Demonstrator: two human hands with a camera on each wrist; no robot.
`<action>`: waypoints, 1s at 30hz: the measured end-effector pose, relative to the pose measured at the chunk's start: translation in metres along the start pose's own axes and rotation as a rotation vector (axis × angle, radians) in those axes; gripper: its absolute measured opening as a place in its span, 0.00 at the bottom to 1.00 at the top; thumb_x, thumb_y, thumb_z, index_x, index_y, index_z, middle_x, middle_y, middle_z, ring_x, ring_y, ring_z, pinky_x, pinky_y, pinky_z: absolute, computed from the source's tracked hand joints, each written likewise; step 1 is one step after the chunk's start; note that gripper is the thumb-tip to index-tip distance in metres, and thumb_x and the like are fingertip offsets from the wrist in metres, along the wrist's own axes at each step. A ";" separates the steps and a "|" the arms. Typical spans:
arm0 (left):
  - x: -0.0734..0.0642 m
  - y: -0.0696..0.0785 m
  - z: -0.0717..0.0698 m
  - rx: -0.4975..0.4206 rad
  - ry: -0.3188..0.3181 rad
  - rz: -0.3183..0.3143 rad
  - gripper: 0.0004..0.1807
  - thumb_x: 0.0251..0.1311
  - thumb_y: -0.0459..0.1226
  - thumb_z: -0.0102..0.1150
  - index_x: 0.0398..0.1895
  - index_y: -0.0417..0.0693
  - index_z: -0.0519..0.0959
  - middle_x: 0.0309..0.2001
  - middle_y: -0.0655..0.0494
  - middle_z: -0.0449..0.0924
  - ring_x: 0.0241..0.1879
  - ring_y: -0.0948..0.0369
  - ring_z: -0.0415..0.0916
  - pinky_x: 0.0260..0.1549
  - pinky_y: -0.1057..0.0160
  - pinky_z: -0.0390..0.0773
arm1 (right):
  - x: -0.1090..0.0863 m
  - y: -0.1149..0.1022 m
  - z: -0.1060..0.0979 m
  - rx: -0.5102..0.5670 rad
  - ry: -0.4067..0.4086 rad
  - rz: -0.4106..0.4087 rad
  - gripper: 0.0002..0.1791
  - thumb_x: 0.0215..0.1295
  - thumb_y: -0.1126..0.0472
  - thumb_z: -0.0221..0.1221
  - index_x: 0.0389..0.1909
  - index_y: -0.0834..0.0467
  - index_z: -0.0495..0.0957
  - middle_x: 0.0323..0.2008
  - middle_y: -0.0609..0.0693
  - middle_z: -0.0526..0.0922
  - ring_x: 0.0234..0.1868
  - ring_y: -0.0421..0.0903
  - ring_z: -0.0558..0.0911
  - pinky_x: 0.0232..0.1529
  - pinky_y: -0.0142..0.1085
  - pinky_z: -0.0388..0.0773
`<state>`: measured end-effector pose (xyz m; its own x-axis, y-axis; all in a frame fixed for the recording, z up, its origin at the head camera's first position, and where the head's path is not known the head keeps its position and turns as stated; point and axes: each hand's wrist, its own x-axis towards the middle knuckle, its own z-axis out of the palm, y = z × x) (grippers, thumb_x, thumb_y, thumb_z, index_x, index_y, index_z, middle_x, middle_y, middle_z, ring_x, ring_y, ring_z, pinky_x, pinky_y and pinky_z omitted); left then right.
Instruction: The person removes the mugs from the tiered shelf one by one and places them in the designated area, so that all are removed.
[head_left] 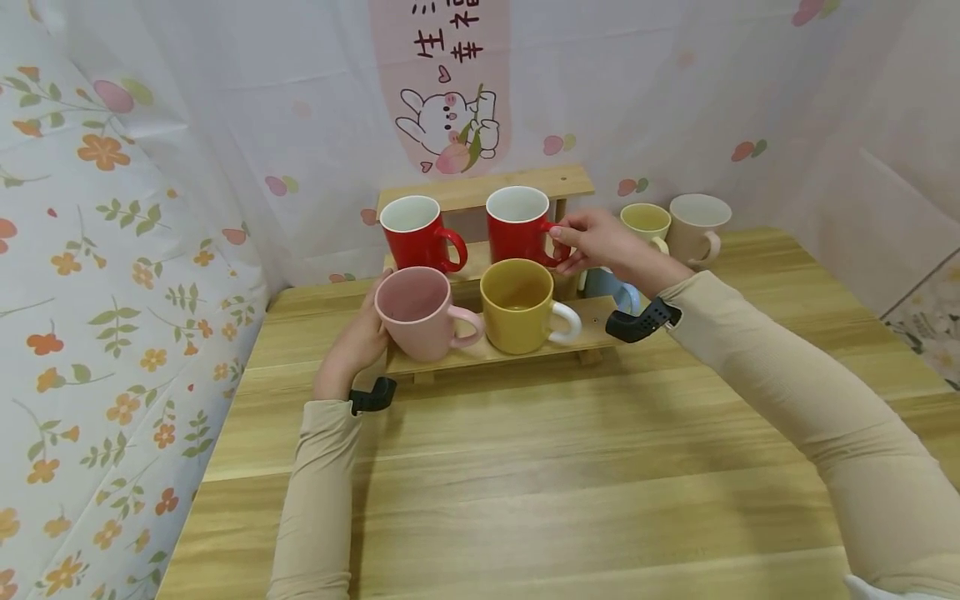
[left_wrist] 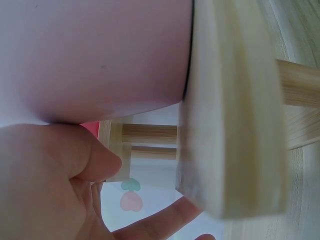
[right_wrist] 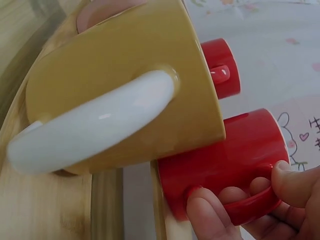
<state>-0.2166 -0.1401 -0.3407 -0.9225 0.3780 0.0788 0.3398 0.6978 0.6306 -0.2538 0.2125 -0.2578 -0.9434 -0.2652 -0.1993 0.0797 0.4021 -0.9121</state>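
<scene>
My right hand (head_left: 600, 240) pinches the handle of a red mug (head_left: 513, 237) with a white inside, on the right of a stepped wooden rack (head_left: 480, 192). In the right wrist view, the thumb and fingers wrap that red handle (right_wrist: 250, 207). At the rack's left end my left hand (head_left: 358, 337) lies beside a pink mug (head_left: 412, 321). The left wrist view shows its thumb (left_wrist: 97, 160) against the pink mug's side, with a finger stretched along the board's edge. A yellow mug (head_left: 517, 321) with a white handle stands right of the pink one.
A second red mug (head_left: 408, 242) stands on the middle step, behind the pink mug. To the rack's right are a small pale yellow mug (head_left: 645, 218), a beige mug (head_left: 693, 227) and a partly hidden light blue mug (head_left: 600, 283). A patterned curtain (head_left: 300, 125) hangs behind the table.
</scene>
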 end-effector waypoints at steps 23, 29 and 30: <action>0.001 -0.001 0.005 0.002 0.001 -0.001 0.30 0.75 0.35 0.31 0.76 0.39 0.41 0.76 0.42 0.37 0.74 0.44 0.43 0.70 0.44 0.50 | -0.050 0.028 -0.033 -0.017 0.090 -0.015 0.15 0.73 0.57 0.48 0.39 0.68 0.69 0.29 0.51 0.76 0.25 0.41 0.84 0.32 0.32 0.84; 0.000 -0.001 0.003 -0.024 0.000 0.012 0.30 0.74 0.34 0.33 0.75 0.38 0.42 0.76 0.41 0.36 0.74 0.43 0.39 0.70 0.42 0.48 | -0.064 0.036 -0.044 0.018 0.115 -0.048 0.13 0.72 0.59 0.50 0.37 0.67 0.71 0.28 0.50 0.77 0.25 0.41 0.84 0.33 0.36 0.84; 0.000 -0.001 0.003 -0.025 0.002 0.015 0.30 0.74 0.33 0.34 0.75 0.39 0.42 0.76 0.41 0.36 0.74 0.43 0.39 0.70 0.42 0.49 | -0.066 0.037 -0.045 0.017 0.122 -0.054 0.13 0.72 0.59 0.50 0.37 0.68 0.71 0.27 0.50 0.77 0.25 0.41 0.84 0.33 0.36 0.84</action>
<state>-0.2161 -0.1391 -0.3434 -0.9179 0.3864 0.0900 0.3485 0.6770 0.6483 -0.2034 0.2846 -0.2626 -0.9784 -0.1777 -0.1055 0.0319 0.3745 -0.9267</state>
